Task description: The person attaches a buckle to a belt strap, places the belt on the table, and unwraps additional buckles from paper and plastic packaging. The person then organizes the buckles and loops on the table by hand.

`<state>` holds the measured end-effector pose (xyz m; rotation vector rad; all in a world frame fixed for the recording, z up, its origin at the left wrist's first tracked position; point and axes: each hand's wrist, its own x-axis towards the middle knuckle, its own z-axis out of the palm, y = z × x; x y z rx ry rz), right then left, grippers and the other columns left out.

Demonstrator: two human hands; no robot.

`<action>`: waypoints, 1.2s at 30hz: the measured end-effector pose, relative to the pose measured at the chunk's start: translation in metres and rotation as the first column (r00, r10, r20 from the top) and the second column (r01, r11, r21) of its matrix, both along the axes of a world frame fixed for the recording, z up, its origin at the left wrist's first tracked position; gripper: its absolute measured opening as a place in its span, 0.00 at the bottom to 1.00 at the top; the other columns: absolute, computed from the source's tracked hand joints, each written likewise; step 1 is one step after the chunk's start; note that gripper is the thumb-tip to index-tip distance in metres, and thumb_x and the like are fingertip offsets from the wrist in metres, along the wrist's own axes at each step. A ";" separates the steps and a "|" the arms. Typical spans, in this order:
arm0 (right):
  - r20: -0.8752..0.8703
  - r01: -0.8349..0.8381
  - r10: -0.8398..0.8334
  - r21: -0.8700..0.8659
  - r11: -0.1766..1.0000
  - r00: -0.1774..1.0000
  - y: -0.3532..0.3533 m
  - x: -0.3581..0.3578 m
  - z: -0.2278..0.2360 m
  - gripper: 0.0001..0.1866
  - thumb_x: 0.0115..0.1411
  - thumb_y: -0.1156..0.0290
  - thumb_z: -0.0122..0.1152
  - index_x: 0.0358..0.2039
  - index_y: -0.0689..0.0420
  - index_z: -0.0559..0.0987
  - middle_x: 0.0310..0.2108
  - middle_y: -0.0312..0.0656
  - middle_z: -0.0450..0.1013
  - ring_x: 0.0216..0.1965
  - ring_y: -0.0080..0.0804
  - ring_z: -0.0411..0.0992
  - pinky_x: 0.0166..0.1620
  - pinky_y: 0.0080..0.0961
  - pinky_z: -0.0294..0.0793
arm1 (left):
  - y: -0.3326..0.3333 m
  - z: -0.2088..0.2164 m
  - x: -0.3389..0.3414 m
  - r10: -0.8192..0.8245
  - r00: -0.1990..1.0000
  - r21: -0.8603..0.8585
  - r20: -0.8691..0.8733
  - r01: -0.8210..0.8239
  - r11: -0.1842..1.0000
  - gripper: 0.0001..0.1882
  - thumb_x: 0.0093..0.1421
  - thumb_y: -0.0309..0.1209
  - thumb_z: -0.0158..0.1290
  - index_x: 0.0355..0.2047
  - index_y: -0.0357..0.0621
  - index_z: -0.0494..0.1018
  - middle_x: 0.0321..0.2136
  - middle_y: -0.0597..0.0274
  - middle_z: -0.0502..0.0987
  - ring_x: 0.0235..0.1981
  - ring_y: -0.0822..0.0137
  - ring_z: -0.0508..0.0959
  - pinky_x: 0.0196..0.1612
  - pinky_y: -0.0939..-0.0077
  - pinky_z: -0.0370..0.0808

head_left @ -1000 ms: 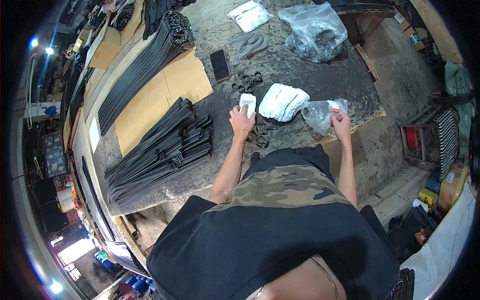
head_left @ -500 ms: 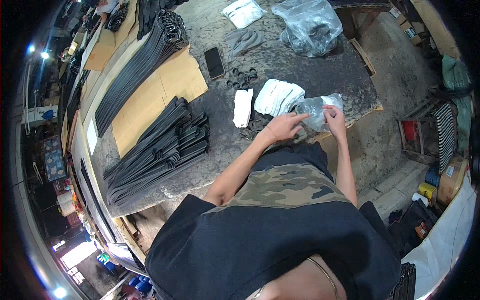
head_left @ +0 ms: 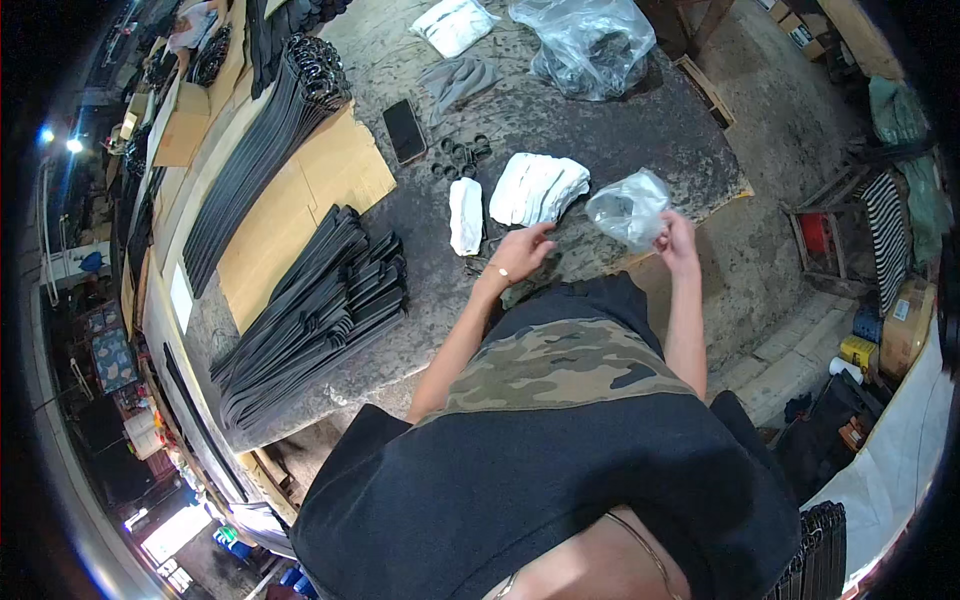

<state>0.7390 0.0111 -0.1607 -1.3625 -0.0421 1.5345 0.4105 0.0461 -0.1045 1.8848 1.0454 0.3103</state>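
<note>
My right hand [head_left: 677,243] grips the edge of a clear plastic bag [head_left: 628,209], which bulges open at the table's near right edge. My left hand [head_left: 522,254] hovers close to the near side of a stack of folded white cloth-like pieces [head_left: 538,189], its fingers apart and nothing visible in them. Left of that stack lies a narrow white bundle [head_left: 466,216]. Small dark pieces [head_left: 474,264] lie beside my left hand, partly hidden by it. Several black rings [head_left: 460,157] sit behind the narrow bundle.
Bundles of long black straps [head_left: 318,300] cover the table's left side, some on cardboard [head_left: 335,180]. A phone [head_left: 405,132], a grey cloth [head_left: 458,82], a white packet [head_left: 453,27] and a large filled plastic bag [head_left: 590,48] lie farther back. A striped-covered wooden chair [head_left: 850,235] stands at right.
My left hand has drawn away from the clear bag, toward the left, to beside the white stack. My right hand keeps hold of the bag, whose mouth now looks rounder.
</note>
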 end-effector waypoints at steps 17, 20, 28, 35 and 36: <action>0.484 -0.444 0.441 -0.115 0.889 0.756 0.019 -0.044 -0.027 0.35 0.53 0.74 0.55 0.63 0.58 0.58 0.17 0.39 0.70 0.12 0.22 0.65 0.15 0.20 0.63 | -0.001 0.005 -0.007 -0.160 0.987 -0.167 -0.032 0.152 0.974 0.27 0.59 0.32 0.48 0.60 0.56 0.61 0.36 0.48 0.79 0.34 0.54 0.78 0.43 0.65 0.73; 0.510 -0.445 0.452 -0.145 0.884 0.732 0.020 -0.042 -0.033 0.36 0.53 0.73 0.56 0.64 0.53 0.57 0.20 0.41 0.73 0.12 0.22 0.66 0.15 0.20 0.65 | 0.002 0.000 0.003 -0.278 0.955 -0.235 -0.105 0.248 0.940 0.26 0.59 0.34 0.48 0.59 0.52 0.63 0.37 0.45 0.78 0.37 0.49 0.78 0.44 0.62 0.72; 0.432 -0.422 0.433 -0.125 0.898 0.791 0.014 -0.037 -0.037 0.36 0.53 0.72 0.60 0.62 0.50 0.58 0.20 0.42 0.74 0.14 0.22 0.70 0.17 0.18 0.69 | 0.000 -0.011 -0.057 0.122 0.992 -0.197 0.011 -0.118 0.973 0.19 0.56 0.32 0.52 0.48 0.41 0.72 0.31 0.49 0.79 0.33 0.58 0.80 0.39 0.67 0.75; 0.450 -0.434 0.441 -0.126 0.892 0.776 0.018 -0.041 -0.033 0.35 0.52 0.72 0.61 0.61 0.51 0.59 0.19 0.41 0.73 0.14 0.21 0.70 0.17 0.17 0.68 | 0.006 -0.040 -0.094 0.569 0.658 0.186 -0.493 -0.560 0.808 0.20 0.56 0.36 0.47 0.47 0.40 0.70 0.31 0.40 0.77 0.34 0.43 0.78 0.39 0.52 0.74; 0.449 -0.429 0.438 -0.128 0.894 0.778 0.017 -0.042 -0.033 0.35 0.52 0.72 0.61 0.61 0.51 0.59 0.19 0.41 0.73 0.14 0.21 0.70 0.17 0.17 0.68 | 0.007 -0.042 -0.090 0.565 0.661 0.184 -0.494 -0.556 0.811 0.20 0.56 0.36 0.47 0.47 0.40 0.70 0.31 0.40 0.77 0.34 0.43 0.78 0.39 0.52 0.74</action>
